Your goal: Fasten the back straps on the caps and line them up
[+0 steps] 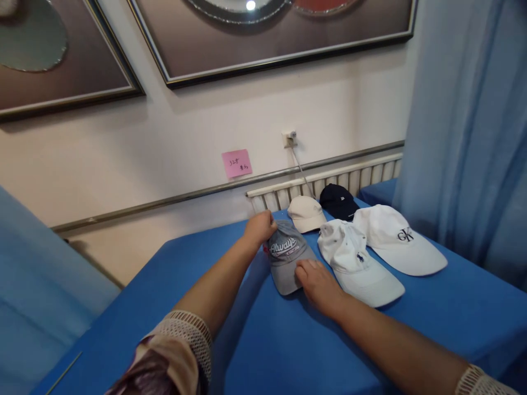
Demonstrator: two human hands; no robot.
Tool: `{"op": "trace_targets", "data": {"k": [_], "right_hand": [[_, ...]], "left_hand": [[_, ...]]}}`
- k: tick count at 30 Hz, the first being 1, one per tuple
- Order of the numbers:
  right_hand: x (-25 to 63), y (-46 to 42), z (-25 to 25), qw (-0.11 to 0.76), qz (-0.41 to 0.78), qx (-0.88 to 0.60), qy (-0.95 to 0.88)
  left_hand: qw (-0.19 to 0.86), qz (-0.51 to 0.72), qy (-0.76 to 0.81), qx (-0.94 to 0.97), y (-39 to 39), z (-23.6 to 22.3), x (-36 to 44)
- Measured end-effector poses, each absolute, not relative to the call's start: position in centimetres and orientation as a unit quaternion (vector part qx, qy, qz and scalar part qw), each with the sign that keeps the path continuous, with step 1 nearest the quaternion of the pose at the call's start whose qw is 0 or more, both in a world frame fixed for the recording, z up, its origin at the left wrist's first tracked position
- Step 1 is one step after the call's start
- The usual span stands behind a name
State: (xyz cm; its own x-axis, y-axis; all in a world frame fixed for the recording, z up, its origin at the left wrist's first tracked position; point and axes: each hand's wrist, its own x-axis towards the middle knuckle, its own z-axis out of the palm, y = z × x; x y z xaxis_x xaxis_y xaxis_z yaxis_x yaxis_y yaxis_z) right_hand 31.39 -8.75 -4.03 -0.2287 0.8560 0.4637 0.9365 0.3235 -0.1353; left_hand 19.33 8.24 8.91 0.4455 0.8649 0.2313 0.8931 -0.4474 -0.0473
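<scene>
A grey cap (287,257) with white lettering lies on the blue table (255,334). My left hand (260,227) is closed on the back of its crown. My right hand (317,282) rests on the cap's brim at the near right, fingers curled over its edge. Right of it lie a white cap (354,260) with a small dark logo and another white cap (395,238) with black letters. Behind them sit a beige cap (307,213) and a dark navy cap (338,201).
The table stands against a white wall with a radiator (329,184), a pink note (236,163) and a socket with a cable (290,139). Blue curtains (469,126) hang at the right and another at the left. Framed pictures hang above.
</scene>
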Motion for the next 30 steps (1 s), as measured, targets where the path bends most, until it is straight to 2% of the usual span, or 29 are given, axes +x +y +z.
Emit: {"op": "trace_targets", "data": {"k": [5,13,30], "right_hand": [[32.6,-7.6,-4.4,0.213,-0.041,-0.644,-0.734],[32.7,-7.2,-4.1,0.217,-0.028,-0.666,-0.713],[33.2,-7.1,-4.5,0.237,-0.020,-0.678,-0.695]], "left_hand": [[0.100,-0.050,-0.523,-0.845,10.3,8.0,23.0],[0.114,-0.014,-0.535,-0.837,11.7,7.5,23.5],[0.087,-0.092,-0.532,-0.837,11.4,6.4,24.0]]}}
